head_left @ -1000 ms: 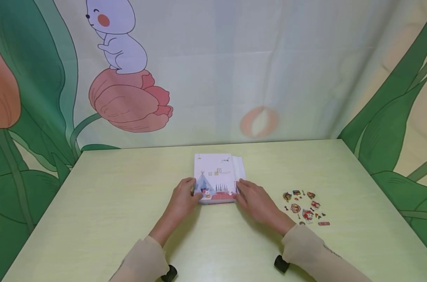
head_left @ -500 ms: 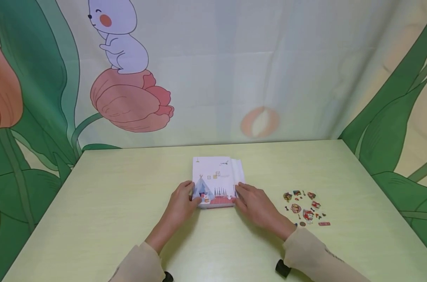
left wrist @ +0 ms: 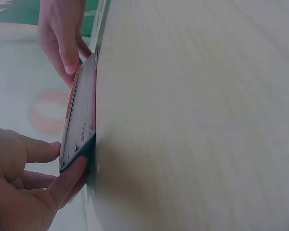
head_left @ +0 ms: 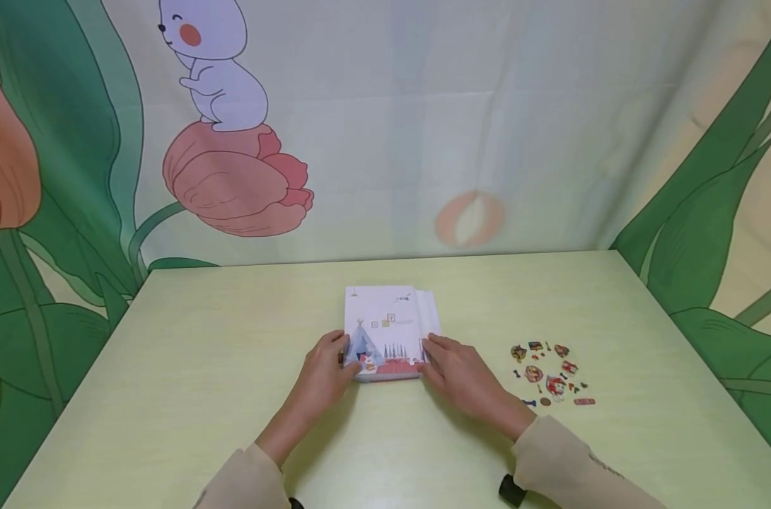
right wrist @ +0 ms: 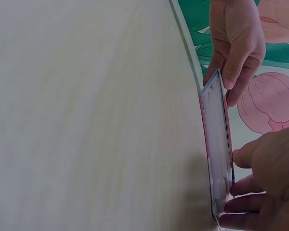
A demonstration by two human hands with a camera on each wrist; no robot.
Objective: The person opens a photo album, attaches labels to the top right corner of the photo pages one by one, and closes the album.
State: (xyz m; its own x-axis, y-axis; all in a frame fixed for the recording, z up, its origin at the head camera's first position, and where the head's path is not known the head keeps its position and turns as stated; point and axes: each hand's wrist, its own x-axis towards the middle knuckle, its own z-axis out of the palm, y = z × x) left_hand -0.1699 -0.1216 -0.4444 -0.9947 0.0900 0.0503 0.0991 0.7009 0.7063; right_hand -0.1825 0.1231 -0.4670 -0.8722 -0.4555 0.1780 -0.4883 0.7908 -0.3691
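Observation:
A thick notebook [head_left: 382, 311] lies near the middle of the table, its pale cover printed with a blue tent and a red strip. A white flap [head_left: 427, 314] juts out along its right side. My left hand [head_left: 322, 371] grips the near left corner, thumb on the cover and fingers against the blue-green spine [left wrist: 79, 154]. At the near right, my right hand [head_left: 462, 375] holds the other side, thumb on top and fingers at the edge. Both wrist views show the page edges [right wrist: 214, 125] between the covers; the notebook's underside is hidden.
Several small cartoon stickers [head_left: 554, 385] lie on the table to the right of my right hand. The pale yellow-green table [head_left: 201, 367] ends at the back against a printed curtain [head_left: 373, 141] with a bear and tulips.
Both hands have drawn the notebook slightly toward me and a little to the left, keeping their hold on its sides. The stickers have stayed in place.

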